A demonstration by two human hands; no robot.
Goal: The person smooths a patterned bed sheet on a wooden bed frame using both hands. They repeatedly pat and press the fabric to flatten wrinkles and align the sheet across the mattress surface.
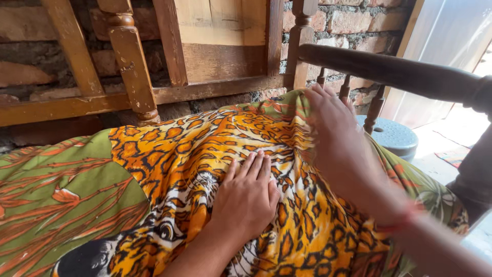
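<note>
The leopard-print sheet (205, 154) lies mostly spread, wrinkles remaining at centre, where the left hand (248, 197) presses flat and open while the right hand (333, 128), fingers together, pushes its upper-right edge.

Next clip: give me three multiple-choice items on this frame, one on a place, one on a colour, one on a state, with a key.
1. Where does the left hand rest?
A. flat on the leopard-print cloth
B. on the wooden frame
C. on the brick wall

2. What colour is the cloth's border area at the left?
A. blue
B. green
C. grey

3. How is the right hand placed?
A. clenched in a fist
B. lifted clear of the cloth
C. open, fingers at the cloth's upper edge

Key: 1 A, palm lies on the spotted print. 2 B, green with orange leaves. 3 C, fingers extended by the dark chair rail.
</note>
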